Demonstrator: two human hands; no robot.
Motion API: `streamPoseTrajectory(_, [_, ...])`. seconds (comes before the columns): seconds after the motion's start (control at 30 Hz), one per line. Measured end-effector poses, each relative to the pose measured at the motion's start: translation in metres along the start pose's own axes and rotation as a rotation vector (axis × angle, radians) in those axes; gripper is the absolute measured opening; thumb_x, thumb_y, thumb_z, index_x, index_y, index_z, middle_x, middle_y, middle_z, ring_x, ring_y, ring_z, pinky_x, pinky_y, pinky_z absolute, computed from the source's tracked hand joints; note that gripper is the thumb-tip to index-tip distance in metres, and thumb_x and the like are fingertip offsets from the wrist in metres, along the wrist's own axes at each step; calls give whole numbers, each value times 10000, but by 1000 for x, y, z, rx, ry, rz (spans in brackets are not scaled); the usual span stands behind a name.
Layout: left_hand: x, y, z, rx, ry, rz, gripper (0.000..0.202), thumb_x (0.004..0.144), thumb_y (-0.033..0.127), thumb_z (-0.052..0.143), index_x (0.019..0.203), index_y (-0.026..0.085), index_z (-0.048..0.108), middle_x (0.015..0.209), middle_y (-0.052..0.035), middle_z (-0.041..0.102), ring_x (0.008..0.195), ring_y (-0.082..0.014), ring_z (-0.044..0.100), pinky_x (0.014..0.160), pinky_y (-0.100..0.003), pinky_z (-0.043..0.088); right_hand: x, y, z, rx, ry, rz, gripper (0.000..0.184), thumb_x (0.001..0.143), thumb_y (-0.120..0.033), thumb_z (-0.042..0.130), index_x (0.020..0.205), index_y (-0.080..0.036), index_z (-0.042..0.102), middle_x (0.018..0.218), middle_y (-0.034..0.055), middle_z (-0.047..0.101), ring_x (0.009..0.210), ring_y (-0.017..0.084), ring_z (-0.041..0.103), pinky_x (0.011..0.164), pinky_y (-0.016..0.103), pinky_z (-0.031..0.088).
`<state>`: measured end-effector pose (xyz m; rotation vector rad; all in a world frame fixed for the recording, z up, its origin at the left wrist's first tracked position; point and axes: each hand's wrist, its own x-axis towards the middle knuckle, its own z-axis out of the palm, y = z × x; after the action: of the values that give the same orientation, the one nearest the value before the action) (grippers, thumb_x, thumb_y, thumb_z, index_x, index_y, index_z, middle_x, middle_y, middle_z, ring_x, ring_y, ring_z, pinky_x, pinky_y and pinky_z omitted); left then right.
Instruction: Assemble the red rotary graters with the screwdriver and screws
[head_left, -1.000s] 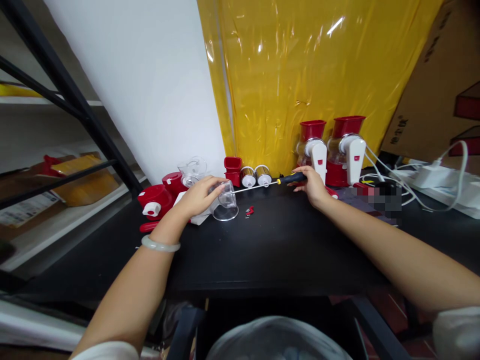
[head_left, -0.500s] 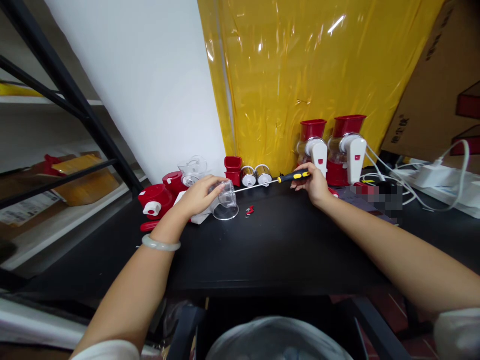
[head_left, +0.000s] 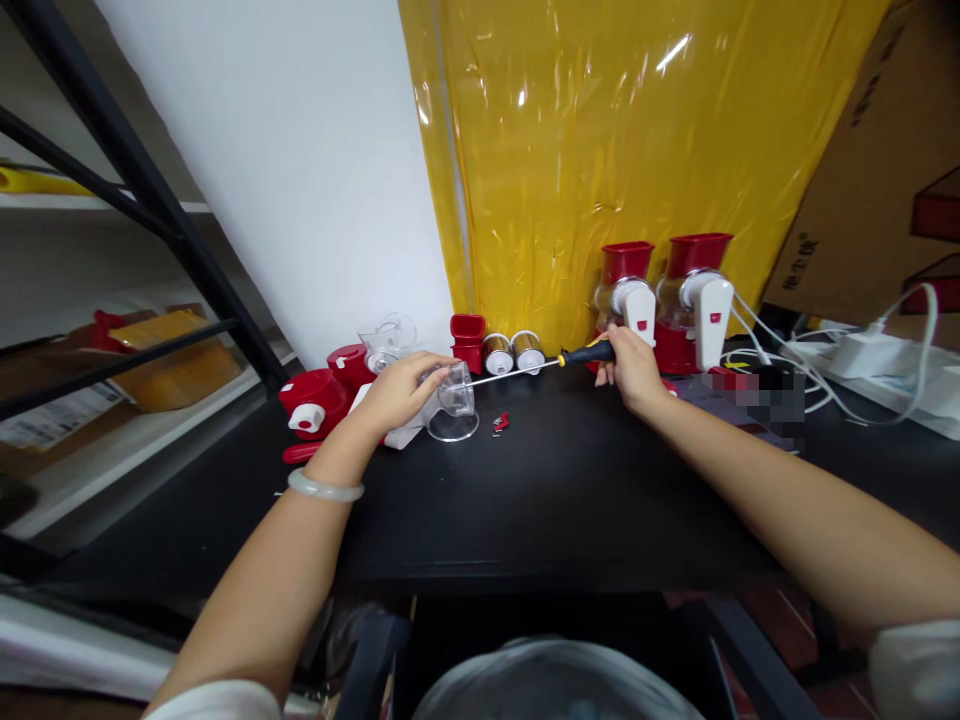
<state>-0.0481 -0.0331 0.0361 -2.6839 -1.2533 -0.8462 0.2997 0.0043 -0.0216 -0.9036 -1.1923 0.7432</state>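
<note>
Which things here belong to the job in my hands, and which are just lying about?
In use:
- screwdriver, in the right hand
- clear plastic housing, in the left hand

Apparently just lying about:
- white cable
- printed cardboard box
- yellow package

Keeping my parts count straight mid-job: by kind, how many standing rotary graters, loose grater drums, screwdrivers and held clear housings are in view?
Standing rotary graters: 2
Loose grater drums: 2
Screwdriver, in the right hand: 1
Clear plastic housing, in the left hand: 1
Total: 6
</note>
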Motion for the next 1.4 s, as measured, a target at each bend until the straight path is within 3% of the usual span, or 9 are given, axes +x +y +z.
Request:
streamPoseTrajectory(0.13, [1, -1, 1, -14, 2, 12, 384, 1005, 399, 390, 1221, 224, 654, 1214, -77, 686, 1125, -232, 622, 994, -433, 469, -1, 1, 0, 42, 12, 37, 432, 835, -660, 419, 845, -239, 513, 516, -34, 544, 410, 156, 565, 383, 261, 405])
streamPoseTrajectory(0.23, [1, -2, 1, -23, 5, 14, 389, 1007, 402, 386, 1221, 221, 656, 1213, -79, 687, 1125, -230, 622, 995, -437, 472, -1, 0, 0, 79, -5, 51, 341, 798, -557, 458, 872, -228, 516, 654, -5, 625, 473, 151, 615, 395, 242, 414])
streamPoseTrajectory(0.43, [1, -6, 2, -42, 13, 25, 391, 1005, 416, 394, 1236, 237, 654, 1268, -72, 674, 1180, -231, 612, 1042, -453, 456, -1, -8, -1, 59, 18, 2, 310, 790, -538, 559, 827, -231, 549, 530, -36, 531, 385, 133, 530, 384, 260, 411])
streamPoseTrajectory(0.6, [1, -8, 3, -50, 8, 27, 398, 1006, 417, 392, 1250, 237, 650, 1307, -74, 657, 1218, -231, 597, 1065, -464, 445, -3, -12, -1, 3, 49, -36, 346, 804, -572, 573, 758, -229, 565, 516, -35, 505, 337, 122, 475, 316, 254, 314])
streamPoseTrajectory(0.77, [2, -9, 4, -65, 19, 32, 411, 1011, 415, 379, 1247, 221, 654, 1283, -81, 669, 1187, -232, 614, 1055, -446, 458, -5, -11, -3, 85, 0, 4, 261, 829, -459, 467, 835, -220, 574, 609, -6, 604, 464, 149, 603, 401, 248, 421])
streamPoseTrajectory(0.93, [2, -7, 5, -69, 32, 22, 427, 1015, 429, 357, 1230, 217, 660, 1257, -79, 680, 1160, -234, 623, 1047, -444, 464, -3, -9, -2, 84, 5, 54, 169, 754, -324, 466, 826, -220, 578, 585, -6, 593, 465, 151, 584, 406, 253, 437])
streamPoseTrajectory(1.03, [2, -7, 5, -69, 33, 23, 429, 1018, 430, 348, 1232, 224, 658, 1249, -77, 680, 1159, -232, 620, 1045, -443, 465, -1, -5, -2, 71, 4, 55, 157, 779, -370, 504, 803, -229, 567, 560, -16, 566, 441, 149, 560, 391, 261, 438])
streamPoseTrajectory(1.27, [2, -6, 6, -66, 30, 28, 454, 1029, 432, 316, 1247, 226, 658, 1241, -76, 681, 1155, -234, 618, 1042, -423, 460, 2, 5, -4, -15, -33, 34, 337, 827, -567, 544, 768, -236, 561, 375, -68, 427, 296, 129, 423, 329, 259, 375])
streamPoseTrajectory(1.4, [2, -5, 5, -57, 32, 14, 473, 1027, 449, 305, 1246, 222, 658, 1235, -81, 681, 1151, -240, 616, 1038, -425, 457, 2, 6, -3, 14, -30, 102, 308, 838, -517, 471, 785, -223, 548, 417, -40, 498, 347, 150, 520, 348, 248, 398])
